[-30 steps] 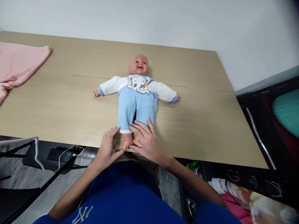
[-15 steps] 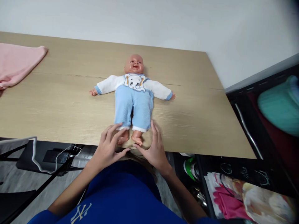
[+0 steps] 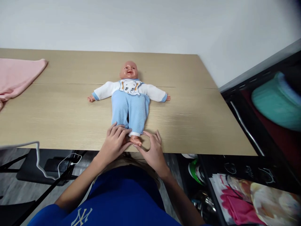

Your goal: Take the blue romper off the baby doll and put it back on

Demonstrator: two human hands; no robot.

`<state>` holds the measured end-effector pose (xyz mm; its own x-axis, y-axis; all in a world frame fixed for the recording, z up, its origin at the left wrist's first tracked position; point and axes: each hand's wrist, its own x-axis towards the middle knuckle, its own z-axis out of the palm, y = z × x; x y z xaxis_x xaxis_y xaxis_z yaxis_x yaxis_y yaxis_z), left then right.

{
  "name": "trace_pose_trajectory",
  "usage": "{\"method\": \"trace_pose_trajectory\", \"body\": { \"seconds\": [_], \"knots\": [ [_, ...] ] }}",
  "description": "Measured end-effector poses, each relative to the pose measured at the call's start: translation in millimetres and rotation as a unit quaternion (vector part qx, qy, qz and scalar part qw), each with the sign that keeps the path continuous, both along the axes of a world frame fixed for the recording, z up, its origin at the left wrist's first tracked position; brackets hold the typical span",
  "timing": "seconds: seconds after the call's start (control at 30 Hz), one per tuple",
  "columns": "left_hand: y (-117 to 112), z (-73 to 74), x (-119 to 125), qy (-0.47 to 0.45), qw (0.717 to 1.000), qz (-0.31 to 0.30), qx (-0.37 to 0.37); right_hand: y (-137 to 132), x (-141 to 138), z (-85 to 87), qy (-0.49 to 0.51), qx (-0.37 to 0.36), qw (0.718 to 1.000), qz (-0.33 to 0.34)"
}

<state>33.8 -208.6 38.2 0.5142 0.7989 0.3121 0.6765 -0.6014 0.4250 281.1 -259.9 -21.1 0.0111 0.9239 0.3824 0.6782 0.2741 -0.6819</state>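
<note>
A baby doll (image 3: 130, 105) lies on its back on the wooden table (image 3: 188, 125), head away from me and arms spread. It wears light blue trousers and a white top with an elephant face. My left hand (image 3: 115, 139) curls over the trouser cuff and foot on the left, hiding that foot. Beside the other foot, my right hand (image 3: 151, 150) forms a loose C. Its index fingertip touches the cuff, its thumb tip is at the toes, and a gap shows between them.
Pink cloth (image 3: 21, 75) lies at the table's left end. A white cable (image 3: 37, 157) hangs by a black chair (image 3: 35, 168). To the right are a dark shelf with a teal container (image 3: 277, 100) and a drawer holding a pink glove (image 3: 237, 204).
My left hand has closed over the foot and cuff on the left. My right fingertips have come to the other cuff, and the doll's legs lie closer together. The view has shifted slightly.
</note>
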Motion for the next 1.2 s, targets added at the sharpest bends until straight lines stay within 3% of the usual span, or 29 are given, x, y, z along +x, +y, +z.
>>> {"method": "trace_pose_trajectory", "body": {
  "seconds": [0.1,0.23,0.33,0.47,0.6,0.73,0.83,0.97,1.1,1.2],
  "knots": [
    [2.4,11.1,-4.8,-0.015,1.0,-0.018,-0.004,5.5,18.1,8.9,-0.013,-0.006,0.999,0.034],
    [20.5,36.5,-3.2,-0.034,0.999,-0.034,-0.004,29.2,64.5,20.5,-0.015,-0.005,0.999,0.04],
    [53.0,56.1,9.8,-0.022,0.999,-0.024,0.0,66.6,103.6,23.8,-0.042,0.013,0.999,-0.014],
    [122.3,68.7,41.6,0.005,1.0,-0.026,0.017,142.2,143.7,20.2,-0.1,0.016,0.994,-0.03],
    [201.5,63.0,82.6,0.057,0.997,-0.046,0.034,219.5,164.4,13.4,-0.115,-0.009,0.993,-0.011],
    [252.3,51.5,120.6,0.145,0.985,-0.096,0.002,262.3,170.0,19.1,-0.075,-0.049,0.995,0.051],
    [264.1,44.1,137.8,0.175,0.978,-0.111,-0.012,270.5,167.0,33.4,0.017,-0.027,0.997,0.072],
    [269.0,34.7,140.1,0.107,0.992,-0.062,0.018,271.0,150.4,45.3,0.147,0.022,0.982,0.114],
    [280.8,25.4,125.6,-0.038,0.999,-0.037,-0.006,267.6,121.8,30.3,0.279,-0.025,0.95,0.135],
    [290.5,20.5,114.0,-0.184,0.98,-0.056,-0.04,258.5,100.5,13.7,0.29,-0.099,0.939,0.156]
  ]
}}
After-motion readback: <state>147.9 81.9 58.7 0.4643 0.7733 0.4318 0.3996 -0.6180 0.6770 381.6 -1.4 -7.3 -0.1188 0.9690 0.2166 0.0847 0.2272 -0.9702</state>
